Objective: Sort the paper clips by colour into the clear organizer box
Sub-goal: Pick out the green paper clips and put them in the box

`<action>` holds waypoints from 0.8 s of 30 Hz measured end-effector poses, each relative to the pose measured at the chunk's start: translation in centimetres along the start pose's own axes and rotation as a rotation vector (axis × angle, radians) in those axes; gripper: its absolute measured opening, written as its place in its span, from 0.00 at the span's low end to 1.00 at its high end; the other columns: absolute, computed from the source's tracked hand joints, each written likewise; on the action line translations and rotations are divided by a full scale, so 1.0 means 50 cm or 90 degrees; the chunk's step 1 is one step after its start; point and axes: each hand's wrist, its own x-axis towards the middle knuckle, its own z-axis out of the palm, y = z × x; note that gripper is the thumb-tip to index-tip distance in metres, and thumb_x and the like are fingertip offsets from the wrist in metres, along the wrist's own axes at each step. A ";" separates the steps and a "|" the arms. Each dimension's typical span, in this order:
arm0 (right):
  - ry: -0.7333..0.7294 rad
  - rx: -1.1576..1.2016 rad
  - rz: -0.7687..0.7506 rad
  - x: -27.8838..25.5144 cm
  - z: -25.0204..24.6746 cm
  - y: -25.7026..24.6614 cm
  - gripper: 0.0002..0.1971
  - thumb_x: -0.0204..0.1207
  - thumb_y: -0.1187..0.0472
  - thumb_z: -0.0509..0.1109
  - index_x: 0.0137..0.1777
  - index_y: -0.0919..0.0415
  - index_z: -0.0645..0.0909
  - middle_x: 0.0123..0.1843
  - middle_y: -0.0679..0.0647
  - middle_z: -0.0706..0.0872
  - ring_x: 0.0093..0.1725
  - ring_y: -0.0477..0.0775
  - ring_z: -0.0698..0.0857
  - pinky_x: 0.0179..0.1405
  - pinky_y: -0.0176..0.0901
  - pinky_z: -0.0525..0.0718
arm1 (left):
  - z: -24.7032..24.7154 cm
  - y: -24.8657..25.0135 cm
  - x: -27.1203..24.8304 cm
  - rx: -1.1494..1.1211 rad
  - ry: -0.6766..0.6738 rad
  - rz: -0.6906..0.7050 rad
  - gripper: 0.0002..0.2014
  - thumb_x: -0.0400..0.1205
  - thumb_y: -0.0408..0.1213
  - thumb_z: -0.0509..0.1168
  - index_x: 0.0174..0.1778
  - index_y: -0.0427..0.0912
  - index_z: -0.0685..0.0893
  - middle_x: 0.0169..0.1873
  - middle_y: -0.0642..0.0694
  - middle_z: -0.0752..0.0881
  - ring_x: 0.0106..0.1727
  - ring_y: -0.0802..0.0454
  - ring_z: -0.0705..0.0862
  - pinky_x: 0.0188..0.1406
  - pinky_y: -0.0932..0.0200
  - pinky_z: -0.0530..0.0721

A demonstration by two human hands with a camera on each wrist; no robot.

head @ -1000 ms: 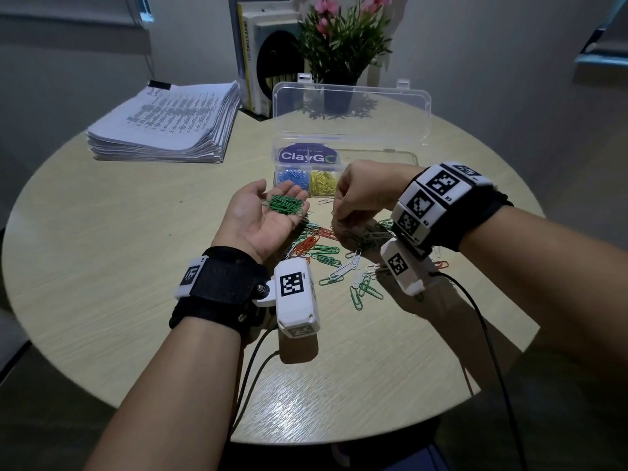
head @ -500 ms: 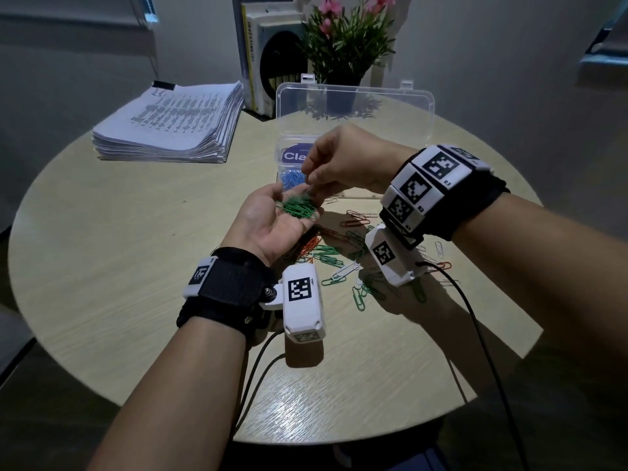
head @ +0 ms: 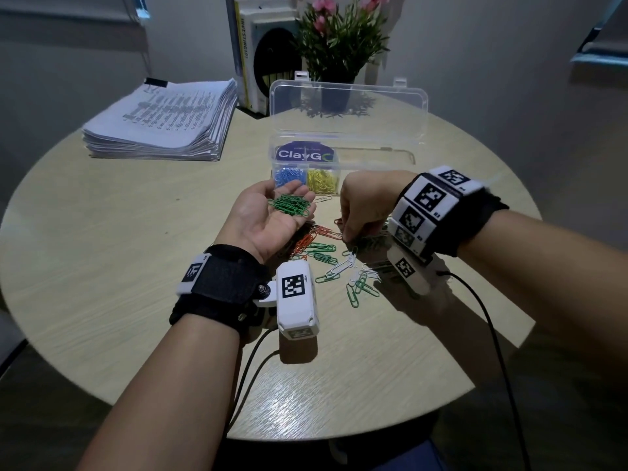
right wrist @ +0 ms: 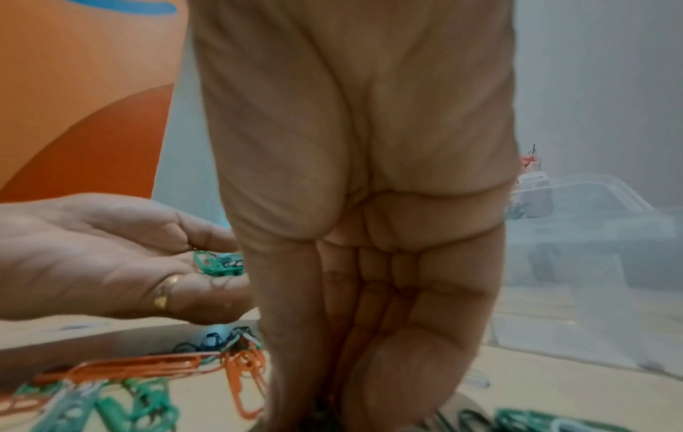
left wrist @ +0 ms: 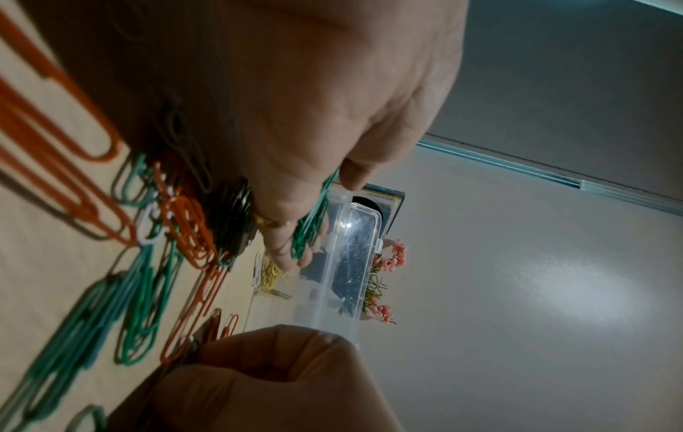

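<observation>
On the round surface (head: 102, 266), near its middle, a loose scatter of green, orange and white paper clips (head: 326, 256) lies just in front of the clear organizer box (head: 346, 154), whose lid stands open; blue and yellow clips fill two of its front compartments. Palm up above the scatter, the left hand (head: 268, 219) lies flat and relaxed, cradling a small heap of green clips (head: 290, 205). Fingers curled down, the right hand (head: 365, 209) reaches into the scatter; whether it pinches a clip I cannot tell. Bare surface stretches left and toward the near edge. Well apart at the far left sits a paper stack (head: 163, 124); books (head: 258, 59) and a flowering plant (head: 339, 39) stand behind the box.
</observation>
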 end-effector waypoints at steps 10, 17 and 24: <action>-0.019 0.014 0.012 0.011 -0.004 0.013 0.13 0.70 0.58 0.78 0.54 0.61 0.87 0.34 0.47 0.83 0.37 0.50 0.84 0.46 0.48 0.88 | -0.002 0.003 0.001 -0.014 -0.008 -0.001 0.20 0.88 0.39 0.48 0.53 0.26 0.79 0.51 0.32 0.81 0.51 0.39 0.81 0.61 0.46 0.74; -0.014 -0.019 0.017 0.016 0.003 0.018 0.12 0.68 0.56 0.78 0.50 0.59 0.88 0.35 0.47 0.85 0.35 0.49 0.82 0.33 0.39 0.81 | -0.004 0.004 0.001 -0.016 -0.010 0.005 0.20 0.87 0.40 0.49 0.52 0.26 0.79 0.51 0.32 0.82 0.51 0.39 0.81 0.62 0.46 0.74; 0.013 -0.019 -0.087 0.009 0.001 -0.006 0.03 0.72 0.58 0.75 0.43 0.54 0.84 0.40 0.50 0.85 0.42 0.51 0.81 0.37 0.40 0.78 | -0.004 0.005 0.002 -0.021 -0.005 0.005 0.21 0.88 0.40 0.49 0.53 0.26 0.79 0.52 0.32 0.81 0.57 0.39 0.79 0.65 0.45 0.73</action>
